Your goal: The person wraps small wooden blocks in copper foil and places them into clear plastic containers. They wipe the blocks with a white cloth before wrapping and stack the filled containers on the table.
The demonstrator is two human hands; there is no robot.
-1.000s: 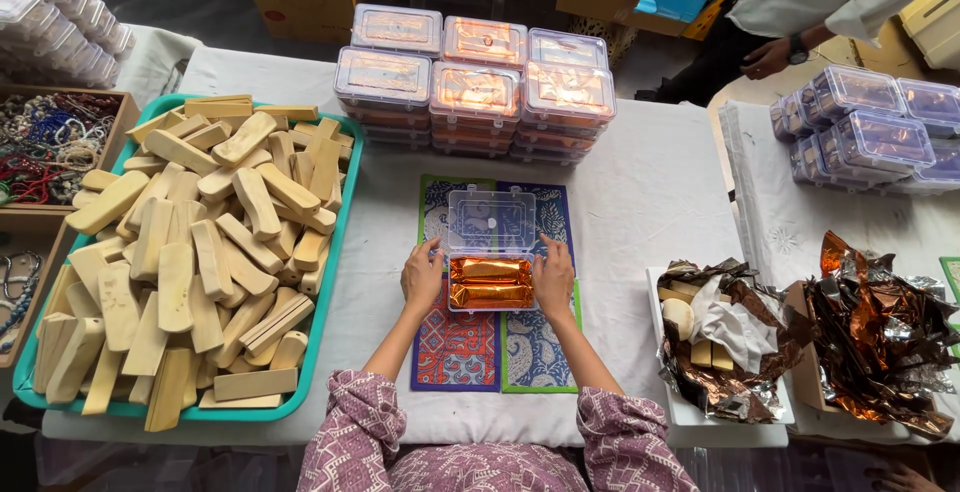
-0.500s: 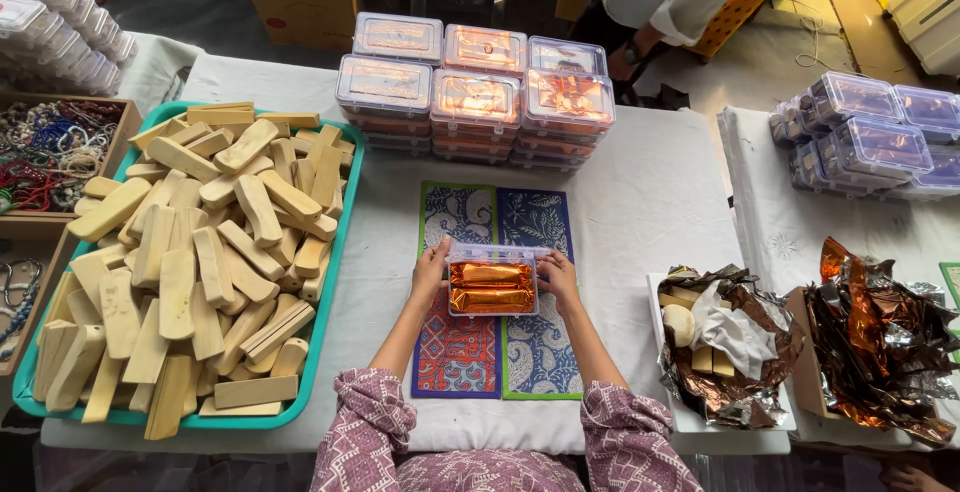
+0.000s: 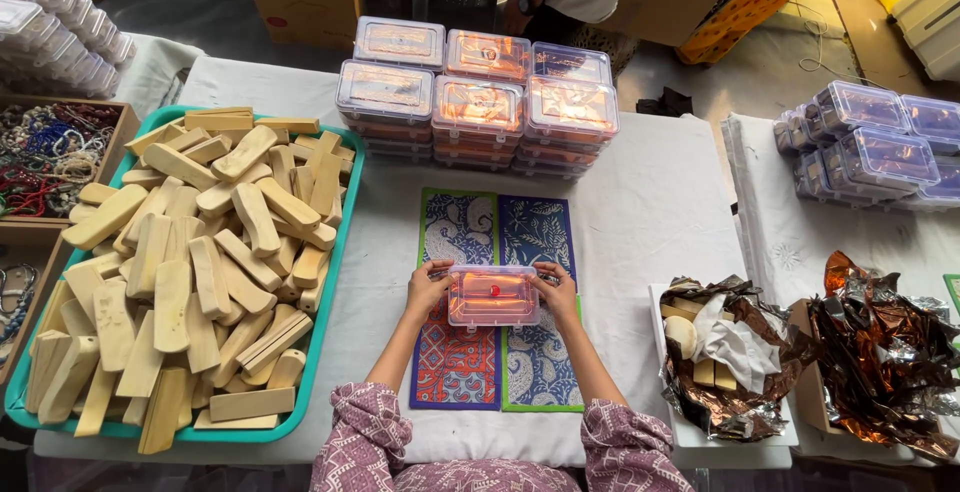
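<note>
Clear plastic box (image 3: 493,296), lid down over copper-foil bars, sits on the patterned mats (image 3: 497,302); left hand (image 3: 427,287) and right hand (image 3: 556,290) clasp its 2 ends, steadying it. Beyond it, filled boxes (image 3: 478,100) stand stacked.

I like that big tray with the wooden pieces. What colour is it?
The tray is teal green, seen in the head view.

A teal tray (image 3: 340,282) heaped with pale wooden blocks (image 3: 190,262) sits at the left, with a box of beads (image 3: 45,157) beyond it. Stacked clear lidded boxes (image 3: 478,102) line the far edge of the white cloth (image 3: 650,202). At the right, crumpled copper foil (image 3: 880,352) spills beside a white tray (image 3: 690,422), and more clear boxes (image 3: 870,142) stand behind.
</note>
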